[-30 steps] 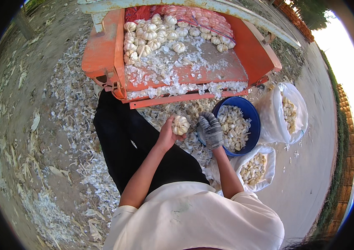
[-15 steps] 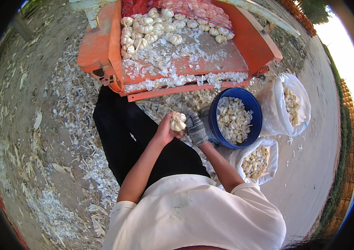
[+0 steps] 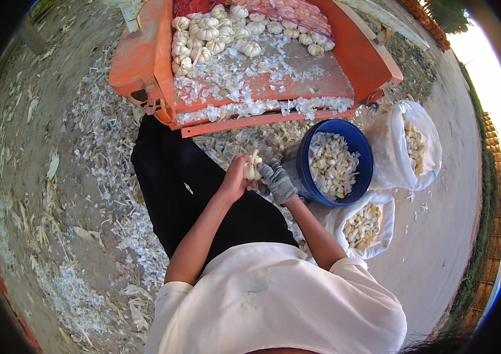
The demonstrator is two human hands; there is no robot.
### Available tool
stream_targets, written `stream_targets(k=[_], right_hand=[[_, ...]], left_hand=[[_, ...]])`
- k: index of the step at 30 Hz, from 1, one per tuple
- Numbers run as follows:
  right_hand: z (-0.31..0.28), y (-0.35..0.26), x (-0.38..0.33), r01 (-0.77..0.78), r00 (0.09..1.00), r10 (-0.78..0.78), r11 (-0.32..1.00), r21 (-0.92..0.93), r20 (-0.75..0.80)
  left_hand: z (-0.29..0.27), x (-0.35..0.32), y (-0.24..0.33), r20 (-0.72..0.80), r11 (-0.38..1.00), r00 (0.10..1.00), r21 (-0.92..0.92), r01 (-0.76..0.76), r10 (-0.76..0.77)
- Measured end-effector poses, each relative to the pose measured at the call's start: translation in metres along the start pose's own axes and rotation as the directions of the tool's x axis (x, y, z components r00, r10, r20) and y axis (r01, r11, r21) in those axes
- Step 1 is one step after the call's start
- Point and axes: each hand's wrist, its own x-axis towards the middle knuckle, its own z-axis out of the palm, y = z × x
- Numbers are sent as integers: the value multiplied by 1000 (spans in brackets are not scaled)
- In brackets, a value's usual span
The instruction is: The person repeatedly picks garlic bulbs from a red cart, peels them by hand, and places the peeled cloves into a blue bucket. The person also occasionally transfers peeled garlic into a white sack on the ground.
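A whole garlic bulb (image 3: 252, 171) is held above my lap, its stem pointing up and away from me. Bare fingers of my left hand (image 3: 236, 180) wrap round its left side. On the right, my right hand (image 3: 278, 180), in a grey striped glove, presses its fingers against the bulb. Just beyond that glove stands a blue bucket (image 3: 364, 140) holding loose garlic cloves (image 3: 331, 166). More whole garlic bulbs (image 3: 208, 34) are heaped on the orange cart bed (image 3: 336, 88) in front of me.
Two white sacks of cloves, a larger sack (image 3: 385, 154) and a smaller sack (image 3: 385, 241), flank the bucket on the right. A red mesh bag (image 3: 297, 15) lies at the back of the cart. Papery garlic skins (image 3: 79, 298) litter the ground at left.
The bulb has turned so its stem now points upward. My gloved fingers have shifted up against its side. The view has moved slightly.
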Motion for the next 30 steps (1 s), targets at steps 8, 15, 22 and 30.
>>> stream_targets(k=[8,15,22,30], right_hand=[[8,13,1,42,996,-21,961,273,-82],[-17,-7,0,83,996,-84,995,48,13],[-4,-10,-3,-21,998,9,977,213,57],[-11,5,-10,-19,995,-26,887,462,92]], left_hand=[[-1,-1,4,49,986,998,-158,56,-49],[7,-5,3,-13,993,995,-69,-95,94],[-5,-5,0,55,999,998,-39,-30,32],[-7,-7,0,119,982,992,-182,56,-34]])
